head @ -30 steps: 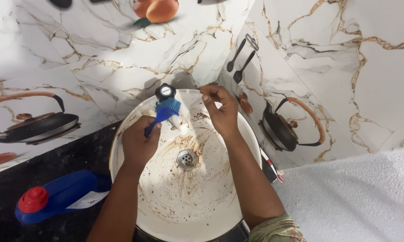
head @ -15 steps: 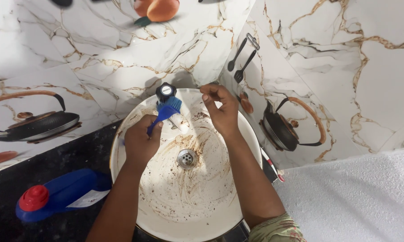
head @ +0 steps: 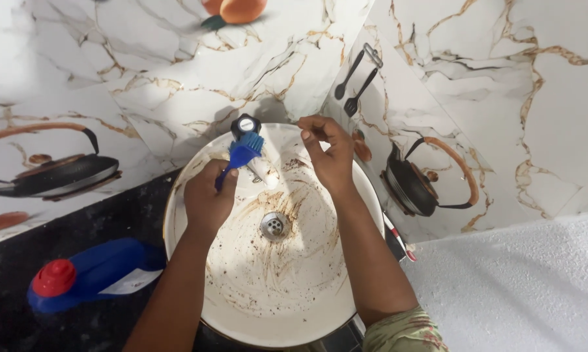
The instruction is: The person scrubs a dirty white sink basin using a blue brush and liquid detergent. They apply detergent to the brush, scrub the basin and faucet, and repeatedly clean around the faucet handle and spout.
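Note:
A round white sink basin (head: 287,313) streaked with brown grime sits in a black counter, with a metal drain (head: 275,225) at its middle. My left hand (head: 207,201) grips the handle of a blue brush (head: 242,155), whose bristles rest against the tap (head: 245,125) with its black knob at the basin's far rim. My right hand (head: 329,151) hovers over the far right of the basin with fingers curled and thumb near forefinger, holding nothing that I can make out.
A blue cleaner bottle with a red cap (head: 88,275) lies on the black counter (head: 66,228) to the left. Marble-pattern tiles with kettle pictures (head: 424,176) form the corner walls. A white textured surface (head: 522,287) lies to the right.
The brush head has shifted slightly up toward the tap knob. Both hands stay over the far side of the basin; the view has tilted a little.

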